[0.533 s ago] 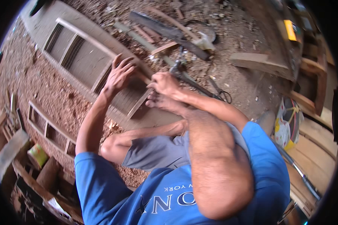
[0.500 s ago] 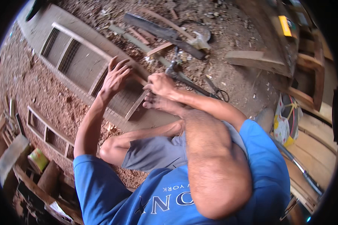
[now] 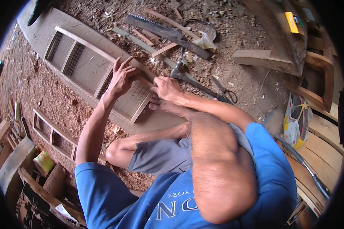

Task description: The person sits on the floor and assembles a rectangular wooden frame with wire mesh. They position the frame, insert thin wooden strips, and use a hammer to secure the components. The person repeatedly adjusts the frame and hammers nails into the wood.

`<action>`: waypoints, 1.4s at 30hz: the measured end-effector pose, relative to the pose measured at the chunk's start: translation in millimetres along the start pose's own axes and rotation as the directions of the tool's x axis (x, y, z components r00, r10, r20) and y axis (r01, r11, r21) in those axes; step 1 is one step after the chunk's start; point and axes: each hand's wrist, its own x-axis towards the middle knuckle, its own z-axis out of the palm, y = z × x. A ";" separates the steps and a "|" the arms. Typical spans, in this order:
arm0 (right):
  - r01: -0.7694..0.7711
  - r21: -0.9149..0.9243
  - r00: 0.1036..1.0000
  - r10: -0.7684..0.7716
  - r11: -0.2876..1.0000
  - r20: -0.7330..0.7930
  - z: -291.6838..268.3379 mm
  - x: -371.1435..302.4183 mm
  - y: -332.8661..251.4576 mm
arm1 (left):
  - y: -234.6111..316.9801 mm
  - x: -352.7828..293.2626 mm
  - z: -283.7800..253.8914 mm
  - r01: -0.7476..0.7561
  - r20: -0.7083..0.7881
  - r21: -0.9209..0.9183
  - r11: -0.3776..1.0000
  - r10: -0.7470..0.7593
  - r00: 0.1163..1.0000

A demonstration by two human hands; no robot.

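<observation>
Little has moved: the whole view has slid slightly to the right and down, and the fingers of the left hand (image 3: 121, 78) stand a little more raised and spread, while the right hand (image 3: 168, 89) keeps its place. The wooden frame (image 3: 103, 81), backed with wire mesh (image 3: 137, 98), lies slantwise on a long, wide board (image 3: 38, 23) on the ground, its near end by the person's bare foot (image 3: 172, 108). The left hand is at its far long rail, thumb and fingers bent toward each other; whether they pinch anything cannot be told. The right hand is curled at that rail's near end, close above the toes, and its grasp is hidden too.

Just beyond the right hand is a hammer (image 3: 178, 71), with scissors (image 3: 229, 95) near its handle. Farther out lie a saw (image 3: 153, 29), loose strips of wood and a clear plastic bag (image 3: 205, 41). On the left, a smaller wooden frame (image 3: 53, 129) rests on ground strewn with shavings, partly behind the left arm; a can (image 3: 44, 163) stands near it. A yellow box (image 3: 291, 22) sits at upper right.
</observation>
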 end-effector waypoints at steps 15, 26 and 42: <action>0.147 0.068 0.987 -0.142 0.987 -0.073 6.1 -0.5 17.9 | -11.5 -1.4 5.7 -0.119 0.013 0.011 0.993 0.119 0.993; -0.134 0.074 0.833 0.153 0.988 -0.532 -121.4 -3.6 53.0 | -11.5 -1.3 5.1 -0.100 0.079 0.103 0.990 0.092 0.993; -0.147 -0.271 0.911 0.023 0.951 -0.412 -193.7 6.6 161.0 | 1.4 3.1 -1.1 -0.005 0.059 0.027 1.000 0.003 0.998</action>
